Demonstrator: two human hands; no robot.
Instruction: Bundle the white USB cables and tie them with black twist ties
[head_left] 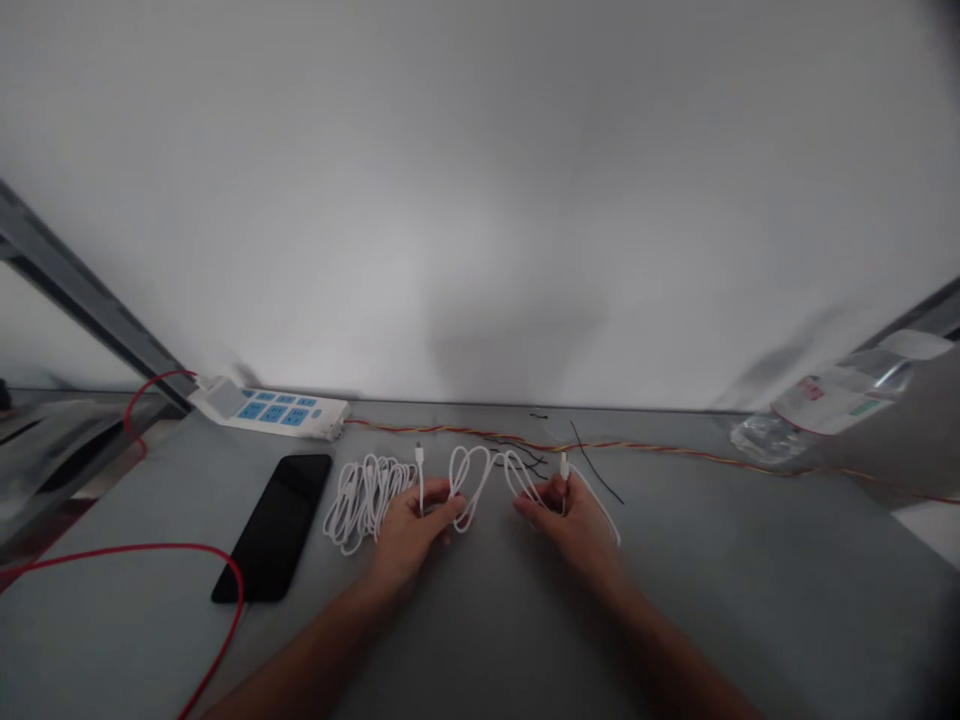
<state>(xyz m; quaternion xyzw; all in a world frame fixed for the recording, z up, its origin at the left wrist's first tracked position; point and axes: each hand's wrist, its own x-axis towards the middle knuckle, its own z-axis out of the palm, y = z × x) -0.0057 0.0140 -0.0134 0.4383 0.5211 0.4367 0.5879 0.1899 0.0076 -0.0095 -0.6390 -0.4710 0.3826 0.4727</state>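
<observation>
Forearms [322, 640] incomplete, white cable [497, 457] partly behind fingers [536, 511]

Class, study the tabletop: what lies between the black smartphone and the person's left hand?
Coiled white cable lies between the black smartphone and the left hand, partly hidden by that hand; the head view shows this.

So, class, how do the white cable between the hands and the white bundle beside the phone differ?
The cable shows a few open loops; the bundle has many, packed close. The cable is held by the left hand and right hand; the bundle lies on the grey surface. Both are white.
</observation>
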